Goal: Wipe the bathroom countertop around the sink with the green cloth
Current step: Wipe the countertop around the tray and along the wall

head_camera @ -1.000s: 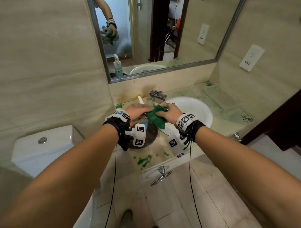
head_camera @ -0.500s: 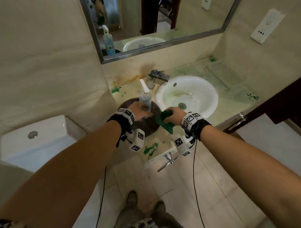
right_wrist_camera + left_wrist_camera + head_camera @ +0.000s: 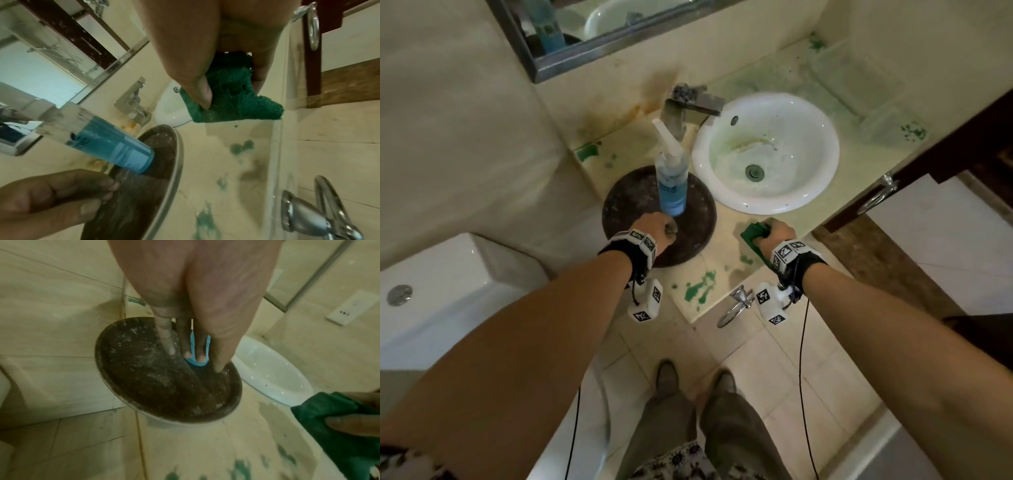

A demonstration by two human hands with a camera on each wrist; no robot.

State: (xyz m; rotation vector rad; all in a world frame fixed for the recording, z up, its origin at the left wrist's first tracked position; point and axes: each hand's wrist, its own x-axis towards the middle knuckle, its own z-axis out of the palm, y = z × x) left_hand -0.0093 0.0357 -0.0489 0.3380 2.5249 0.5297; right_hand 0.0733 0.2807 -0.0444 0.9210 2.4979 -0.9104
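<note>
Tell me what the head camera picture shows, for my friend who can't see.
A right hand presses a green cloth on the counter before a white sink. The left hand rests on a dark round tray holding a blue bottle.

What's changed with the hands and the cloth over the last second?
The left hand let go of the green cloth and dropped onto the dark round tray by the blue bottle. The right hand carried the cloth down onto the countertop in front of the sink. Bottle and tray stayed put.

Dim, greenish, soft wide-angle views
</note>
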